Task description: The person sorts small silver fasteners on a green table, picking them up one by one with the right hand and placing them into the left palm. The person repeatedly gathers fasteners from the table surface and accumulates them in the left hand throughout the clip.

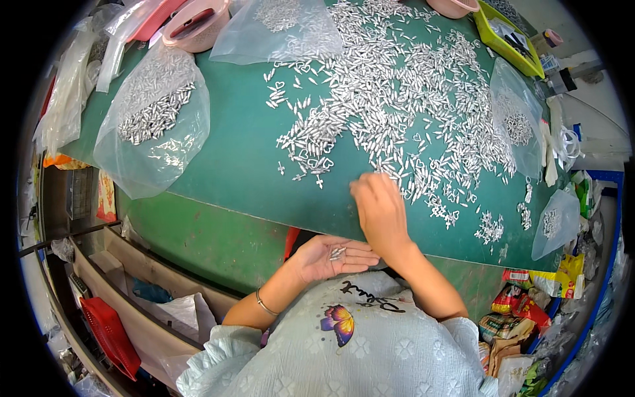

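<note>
My left hand point(337, 258) is palm up just off the table's near edge, its fingers stretched out to the right. Several small silver metal pieces point(338, 253) with pointed ends rest in its palm. Over the green table my right hand point(381, 210) is closed, back upward, its fingers bent together at the near fringe of a wide spread of silver pieces point(377, 92). Whatever its fingertips hold, if anything, is hidden. Small cross-shaped pieces point(319, 180) and heart-shaped outlines lie among the pointed ones.
A clear bag of silver pieces point(155, 119) lies at the left, another bag point(281, 30) at the back. Smaller bags point(517, 126) line the right side. A pink bowl point(197, 30) and a yellow-green tray point(508, 40) stand at the far corners. Wooden drawers point(149, 291) are lower left.
</note>
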Motion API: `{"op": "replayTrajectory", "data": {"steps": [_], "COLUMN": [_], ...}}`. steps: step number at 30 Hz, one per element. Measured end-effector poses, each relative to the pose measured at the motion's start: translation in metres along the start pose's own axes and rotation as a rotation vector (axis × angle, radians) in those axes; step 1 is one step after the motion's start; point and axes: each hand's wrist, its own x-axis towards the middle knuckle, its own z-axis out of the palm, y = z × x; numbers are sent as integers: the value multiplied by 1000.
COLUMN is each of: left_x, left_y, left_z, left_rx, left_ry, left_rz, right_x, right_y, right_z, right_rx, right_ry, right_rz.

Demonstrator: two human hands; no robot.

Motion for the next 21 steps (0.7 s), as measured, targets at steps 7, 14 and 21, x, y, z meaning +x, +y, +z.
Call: {"op": "replayTrajectory", "data": {"steps": [7,14,21], "left_x": [4,1,2], "left_y": [-15,-13,-14], "left_z": [-22,-10,-13], "left_rx": [-199,27,4], "left_ry": [-173,-10,-18], "left_rz": [80,78,69], "right_x": [-35,-18,-53], "right_y": [-17,15,53], "right_z": [-27,-31,-69], "right_rx": [385,-142,-337], "right_ry": [-176,19,108], "right_rz": [-108,86,155]}}
